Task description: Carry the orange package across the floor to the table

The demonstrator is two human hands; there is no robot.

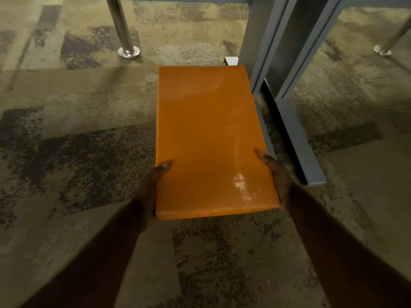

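Note:
A flat, glossy orange package (209,138) is held level above the carpet, long side pointing away from me. My left hand (151,187) grips its near left edge, thumb on top. At the near right edge my right hand (277,174) holds it the same way, thumb on top. The fingers of both hands are hidden beneath the package. A grey table underside and frame (287,41) stands just ahead to the right; its top surface is out of view.
Mottled tan and dark carpet (77,152) covers the floor. A round metal leg with a floor disc (127,50) stands ahead on the left. Another metal foot (382,50) is at far right. A grey floor rail (298,147) runs along the package's right side.

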